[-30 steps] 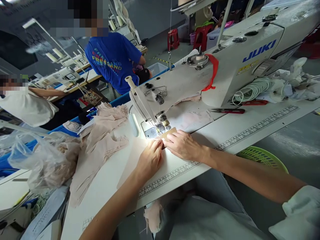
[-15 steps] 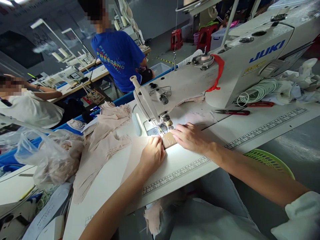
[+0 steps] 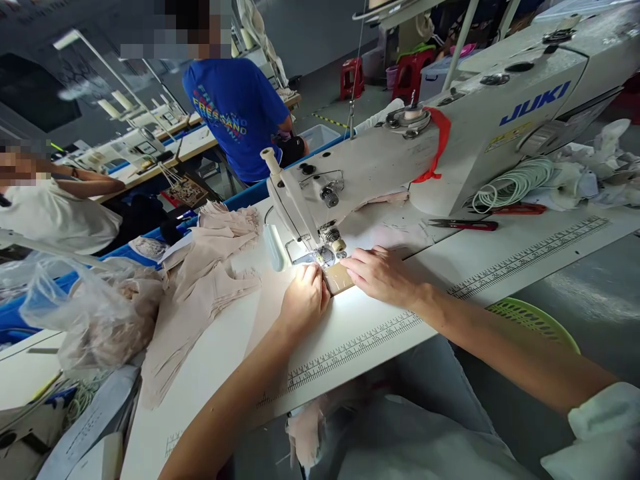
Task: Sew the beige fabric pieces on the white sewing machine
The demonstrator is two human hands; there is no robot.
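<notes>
Under the lit needle area of the white sewing machine (image 3: pixel 370 160), my left hand (image 3: pixel 304 297) is closed on a thin beige fabric (image 3: pixel 270 300) that trails down to the left over the table. Its fingertips are close to the presser foot. My right hand (image 3: pixel 375 272) lies just right of the needle, fingers bent together near the machine's round parts; what its fingertips hold, if anything, is too small to tell. A tan plate (image 3: pixel 339 279) shows between the two hands.
Stacked beige pieces (image 3: pixel 200 300) and a plastic bag (image 3: pixel 115 313) lie left. Thread snips (image 3: pixel 465 225), a pale cord coil (image 3: pixel 515 183) and white scraps (image 3: pixel 580 177) are right. A green basket (image 3: pixel 535 320) sits below the table edge. A person in blue (image 3: pixel 235 113) is beyond.
My left hand has moved slightly up toward the needle with the fabric. My right hand stays in nearly the same place. The view has shifted a little.
</notes>
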